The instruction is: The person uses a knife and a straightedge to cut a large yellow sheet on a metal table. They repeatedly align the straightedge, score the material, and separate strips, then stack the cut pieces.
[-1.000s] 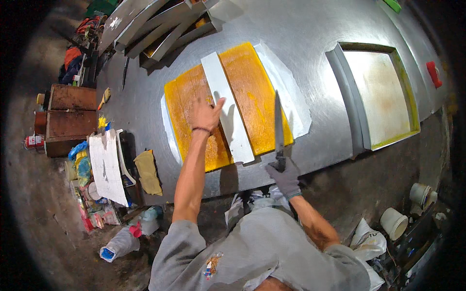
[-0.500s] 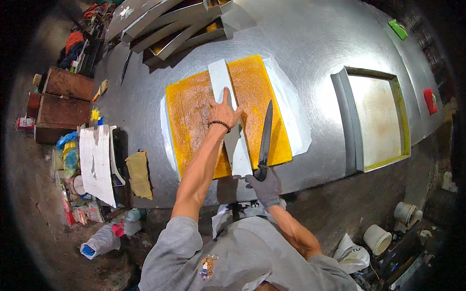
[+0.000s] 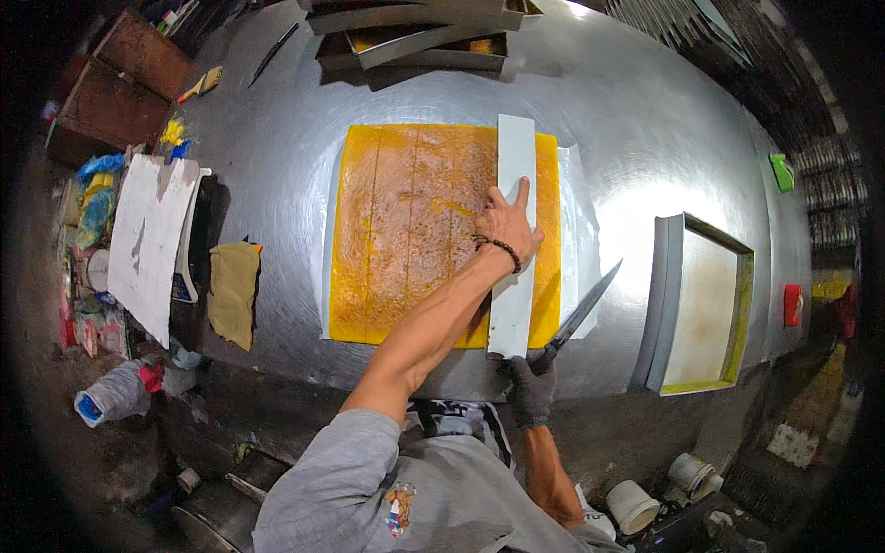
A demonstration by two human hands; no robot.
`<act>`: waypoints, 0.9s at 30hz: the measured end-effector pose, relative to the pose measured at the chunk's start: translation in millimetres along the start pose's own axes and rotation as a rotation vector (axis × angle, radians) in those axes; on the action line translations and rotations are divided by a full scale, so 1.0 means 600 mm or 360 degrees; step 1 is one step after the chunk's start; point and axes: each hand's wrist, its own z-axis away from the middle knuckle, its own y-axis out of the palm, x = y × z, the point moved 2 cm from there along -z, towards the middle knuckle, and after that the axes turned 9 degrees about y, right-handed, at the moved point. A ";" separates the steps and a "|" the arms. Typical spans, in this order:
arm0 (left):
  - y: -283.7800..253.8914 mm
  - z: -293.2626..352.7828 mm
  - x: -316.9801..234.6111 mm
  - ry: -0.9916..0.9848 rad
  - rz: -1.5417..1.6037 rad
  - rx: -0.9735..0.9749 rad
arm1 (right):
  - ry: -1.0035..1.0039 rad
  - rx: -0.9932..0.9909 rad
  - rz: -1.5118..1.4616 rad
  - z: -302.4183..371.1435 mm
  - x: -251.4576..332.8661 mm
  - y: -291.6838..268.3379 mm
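A rectangular yellow sheet cake with a browned top lies on white paper; several straight lines run across it from far to near. A long, flat whitish strip rests on its right part. My bare left hand, a beaded bracelet at the wrist, presses on the strip with fingers apart. In a grey glove, my right hand grips a long knife at the table's near edge, beside the strip's near end. The blade points away to the right, its tip beyond the cake. The glove hides most of the handle.
Metal trays are stacked at the far side of the metal table. A shallow lined tray lies at right. At left are a brush, another knife, a brown cloth-like piece and a white board.
My left hand and the strip have shifted right across the cake, nearer its right edge. The knife has swung from pointing away to pointing right. The whole view has turned and shifted.
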 end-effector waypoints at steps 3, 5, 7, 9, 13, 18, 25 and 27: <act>0.007 -0.003 0.010 -0.0023 -0.0058 -0.0009 | -0.0060 0.0037 -0.0074 -0.002 0.002 0.007; 0.007 -0.003 0.014 -0.0032 -0.0070 0.0002 | -0.0043 0.0058 -0.0040 0.008 0.018 0.017; 0.005 -0.001 0.017 -0.0043 -0.0040 0.0035 | -0.0029 0.0061 0.0001 0.010 0.023 0.024; 0.005 0.000 0.020 -0.0025 -0.0055 0.0030 | -0.0026 0.0052 0.0051 0.011 0.024 0.027; 0.006 -0.001 0.017 -0.0018 -0.0022 0.0048 | 0.0026 0.0031 -0.0080 0.018 0.030 0.040; 0.014 -0.002 0.022 -0.0008 0.0002 -0.0016 | 0.0048 0.0004 -0.0064 0.019 0.025 0.035; 0.012 -0.002 0.024 -0.0030 0.0048 0.0027 | 0.0067 -0.0079 0.0023 0.018 0.016 0.030; 0.014 -0.002 0.025 -0.0035 0.0028 0.0010 | 0.0063 -0.0110 -0.0002 0.027 0.029 0.042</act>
